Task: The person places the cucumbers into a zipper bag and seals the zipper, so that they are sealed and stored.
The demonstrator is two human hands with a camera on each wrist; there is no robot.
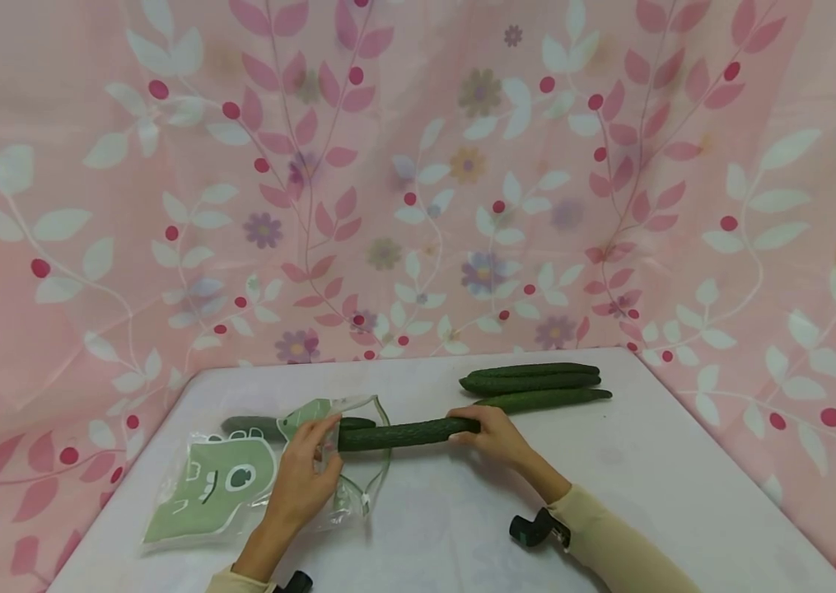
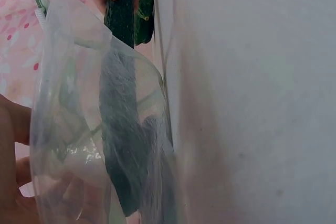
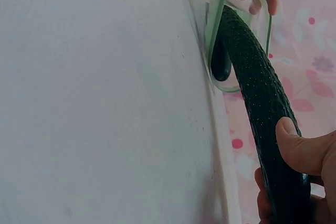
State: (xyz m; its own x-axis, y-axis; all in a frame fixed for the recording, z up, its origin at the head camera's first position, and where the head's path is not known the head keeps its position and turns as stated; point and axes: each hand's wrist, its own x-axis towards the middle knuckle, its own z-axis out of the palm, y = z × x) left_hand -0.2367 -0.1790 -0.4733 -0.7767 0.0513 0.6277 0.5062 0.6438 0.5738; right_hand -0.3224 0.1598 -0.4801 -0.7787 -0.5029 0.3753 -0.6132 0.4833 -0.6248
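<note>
A long dark green cucumber (image 1: 410, 433) lies partway inside a clear plastic zip bag (image 1: 376, 482) with a green edge. Near its outer end, my right hand (image 1: 488, 432) grips the cucumber, thumb on one side and fingers on the other. My left hand (image 1: 306, 473) holds the bag by its mouth, its fingers and thumb spread across the plastic. The right wrist view shows the mouth gaping around the cucumber (image 3: 257, 87). Another cucumber (image 3: 221, 64) lies inside, beside the held one. Through the plastic (image 2: 79, 145) in the left wrist view, the held cucumber's inner end looks blurred.
Several cucumbers (image 1: 532, 381) lie together at the back right of the white table (image 1: 536, 478). Left of my left hand is a flat plastic bag (image 1: 221, 486) with a green cartoon face. A pink floral curtain (image 1: 418, 165) hangs behind the table.
</note>
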